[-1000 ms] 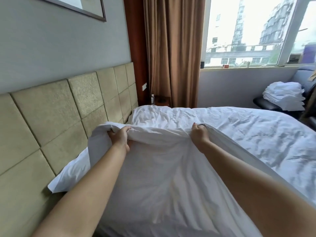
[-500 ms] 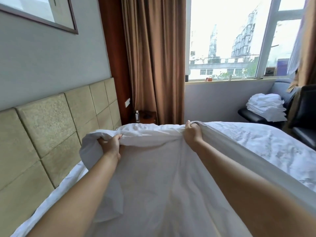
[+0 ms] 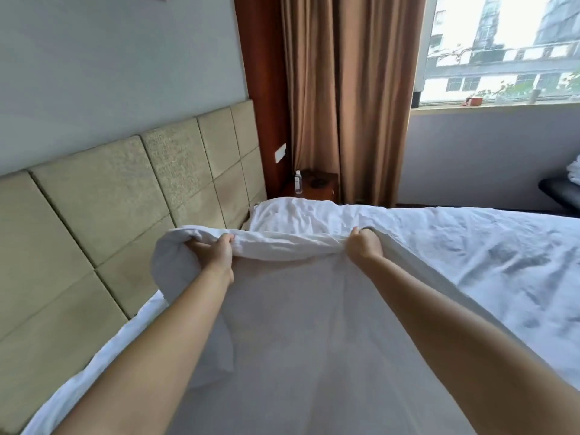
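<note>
Cover (image 3: 298, 309) lowered | left hand (image 3: 216, 251), right hand (image 3: 364, 246): grips clamped on it | bottle (image 3: 298, 182) perhaps full

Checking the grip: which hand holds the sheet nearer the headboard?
The left hand, gripping the sheet at its bunched corner beside the headboard; the right hand grips it farther out.

Left: olive padded fabric headboard (image 3: 119, 196) walls it off.
Ahead: rumpled white pillow (image 3: 301, 215) blocks.
Right: open air over crumpled white bedding (image 3: 470, 265).

Bare left hand (image 3: 216, 251), bare right hand (image 3: 364, 246), long unsleeved forearms
</note>
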{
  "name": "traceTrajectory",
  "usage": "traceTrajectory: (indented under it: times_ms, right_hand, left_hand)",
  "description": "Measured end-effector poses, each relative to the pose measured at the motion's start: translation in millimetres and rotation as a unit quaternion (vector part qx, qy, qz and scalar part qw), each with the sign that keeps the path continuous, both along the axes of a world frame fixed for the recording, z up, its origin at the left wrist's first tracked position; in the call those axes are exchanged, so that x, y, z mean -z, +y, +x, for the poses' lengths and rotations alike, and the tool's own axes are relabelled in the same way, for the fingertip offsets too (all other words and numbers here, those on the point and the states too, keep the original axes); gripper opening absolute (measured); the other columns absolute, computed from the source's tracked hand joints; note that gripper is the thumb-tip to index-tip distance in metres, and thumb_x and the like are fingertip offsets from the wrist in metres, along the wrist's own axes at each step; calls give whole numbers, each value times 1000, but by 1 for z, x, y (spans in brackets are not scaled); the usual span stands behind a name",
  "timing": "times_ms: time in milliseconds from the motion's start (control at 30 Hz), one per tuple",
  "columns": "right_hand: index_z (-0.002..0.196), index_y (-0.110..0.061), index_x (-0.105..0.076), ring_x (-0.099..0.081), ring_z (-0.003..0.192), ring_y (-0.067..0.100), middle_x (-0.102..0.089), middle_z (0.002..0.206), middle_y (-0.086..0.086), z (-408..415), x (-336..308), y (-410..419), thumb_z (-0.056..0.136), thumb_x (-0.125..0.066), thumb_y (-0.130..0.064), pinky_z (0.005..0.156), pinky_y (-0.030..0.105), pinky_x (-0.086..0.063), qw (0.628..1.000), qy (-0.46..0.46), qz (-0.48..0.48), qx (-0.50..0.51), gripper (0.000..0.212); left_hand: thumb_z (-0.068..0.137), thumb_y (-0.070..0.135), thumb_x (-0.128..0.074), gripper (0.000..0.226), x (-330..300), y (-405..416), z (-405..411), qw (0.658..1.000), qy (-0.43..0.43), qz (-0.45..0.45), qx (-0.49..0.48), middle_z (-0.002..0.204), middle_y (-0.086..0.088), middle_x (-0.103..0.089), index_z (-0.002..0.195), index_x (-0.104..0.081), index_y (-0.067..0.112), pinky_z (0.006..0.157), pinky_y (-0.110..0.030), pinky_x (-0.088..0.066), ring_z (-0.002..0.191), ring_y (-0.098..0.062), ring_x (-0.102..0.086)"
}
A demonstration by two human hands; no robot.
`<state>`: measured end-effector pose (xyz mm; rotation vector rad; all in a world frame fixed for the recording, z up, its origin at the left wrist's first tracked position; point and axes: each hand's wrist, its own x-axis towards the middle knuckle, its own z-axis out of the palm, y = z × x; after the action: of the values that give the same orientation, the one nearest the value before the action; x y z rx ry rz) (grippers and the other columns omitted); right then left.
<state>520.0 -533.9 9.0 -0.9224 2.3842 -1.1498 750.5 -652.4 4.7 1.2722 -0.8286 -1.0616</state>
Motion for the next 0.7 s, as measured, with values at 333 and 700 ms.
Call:
traceTrajectory:
  times_ms: [333, 700]
  right_hand:
    - [109, 11, -59, -54, 114, 39, -59, 120, 30, -39, 108, -101, 103, -29, -17, 92, 35, -40, 997, -6, 61, 35, 41]
    - [147, -15, -29, -44, 130, 34, -43, 145, 15, -40, 259, -129, 101, -38, -33, 103, 32, -33, 962, -108, 202, -148, 50]
  left_hand:
    - [77, 1, -64, 79, 92, -94, -48, 993, -69, 98, 10, 146, -8, -39, 144, -23, 10, 106, -30, -36, 127, -21, -46]
    - [90, 28, -58, 63, 208, -136, -34, 760, -477, 130, 421, 157, -1, -22, 148, -32, 21, 115, -27, -24, 143, -17, -25]
